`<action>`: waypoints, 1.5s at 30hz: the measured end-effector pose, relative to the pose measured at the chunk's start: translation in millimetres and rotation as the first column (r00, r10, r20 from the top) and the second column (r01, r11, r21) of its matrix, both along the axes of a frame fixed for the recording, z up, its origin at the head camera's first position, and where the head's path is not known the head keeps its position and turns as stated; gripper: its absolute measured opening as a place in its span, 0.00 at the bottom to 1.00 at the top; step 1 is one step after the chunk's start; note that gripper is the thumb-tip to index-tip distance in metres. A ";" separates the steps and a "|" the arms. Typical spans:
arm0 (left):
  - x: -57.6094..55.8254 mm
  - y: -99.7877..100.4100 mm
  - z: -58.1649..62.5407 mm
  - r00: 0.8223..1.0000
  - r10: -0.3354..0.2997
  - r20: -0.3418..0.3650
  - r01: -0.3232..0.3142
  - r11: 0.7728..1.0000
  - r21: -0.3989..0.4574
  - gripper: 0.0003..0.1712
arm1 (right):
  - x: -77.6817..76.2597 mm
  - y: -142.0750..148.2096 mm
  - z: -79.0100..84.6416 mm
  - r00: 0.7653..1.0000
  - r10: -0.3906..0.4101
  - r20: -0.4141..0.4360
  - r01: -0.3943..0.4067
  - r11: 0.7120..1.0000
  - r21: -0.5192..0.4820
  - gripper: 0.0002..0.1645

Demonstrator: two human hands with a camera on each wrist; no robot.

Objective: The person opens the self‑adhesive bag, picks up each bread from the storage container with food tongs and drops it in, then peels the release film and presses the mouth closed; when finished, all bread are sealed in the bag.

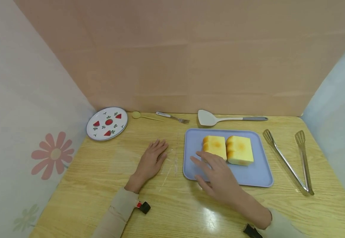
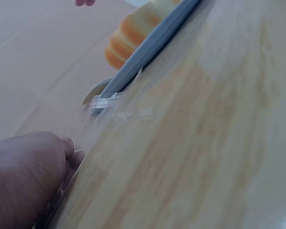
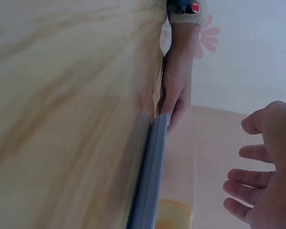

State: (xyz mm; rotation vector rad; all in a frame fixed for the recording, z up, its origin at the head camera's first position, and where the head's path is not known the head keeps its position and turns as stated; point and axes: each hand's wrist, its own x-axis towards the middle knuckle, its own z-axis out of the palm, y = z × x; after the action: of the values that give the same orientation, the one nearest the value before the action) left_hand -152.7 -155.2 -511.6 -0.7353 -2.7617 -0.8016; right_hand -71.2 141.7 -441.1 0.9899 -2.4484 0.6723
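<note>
The left bread loaf (image 1: pixel 215 143) on the blue tray (image 1: pixel 193 140) looks light and soft, best held gently by its sides, while the hands are apart, the right hand (image 1: pixel 220 178) hovering loosely spread and empty, the left hand (image 1: pixel 150 160) resting on clear film (image 1: pixel 168 168) on the surface (image 1: pixel 95 185).

Head cam: high up, facing forward and down, farthest back, widest; pale wood-grain tabletop (image 1: pixel 83 195) fills lower half, blue rectangular tray with rounded corners (image 1: pixel 245 175) right of centre. Left wrist cam: close, low, tilted along tabletop; bare left hand (image 2: pixel 26 179) lower left, tray edge-on upper centre. Right wrist cam: low, close, rolled sideways; bare right hand (image 3: pixel 276 176) right edge, left hand upper centre, tray bottom centre. All three share tray.
</note>
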 end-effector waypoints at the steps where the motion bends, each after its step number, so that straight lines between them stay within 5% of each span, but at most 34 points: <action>1: -0.1 0.1 -0.6 1.000 0.000 -0.003 0.000 1.000 0.002 0.24 | -0.1 -2.9 -0.5 1.000 0.008 0.018 -0.008 1.000 0.018 0.31; 21: -0.1 -1.2 -3.5 0.998 -0.006 -0.055 0.007 1.000 0.026 0.23 | -21.0 -44.2 -20.8 0.967 0.083 0.241 -0.110 0.989 0.099 0.42; 30: 0.0 0.7 -3.5 0.998 -0.007 -0.067 0.008 1.000 0.023 0.22 | -27.9 -53.4 -32.4 0.944 0.052 0.326 -0.136 0.961 0.241 0.43; 45: 1.7 0.6 -0.7 0.998 -0.003 -0.068 0.006 0.999 0.048 0.21 | -28.5 -53.6 -36.3 0.949 0.043 0.313 -0.151 0.932 0.329 0.43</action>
State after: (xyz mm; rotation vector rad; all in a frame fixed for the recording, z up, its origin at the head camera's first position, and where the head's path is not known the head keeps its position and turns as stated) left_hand -150.9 -154.6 -512.3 -0.7453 -2.6726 -0.8250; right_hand -99.8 88.1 -477.4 1.2281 -2.8735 0.4508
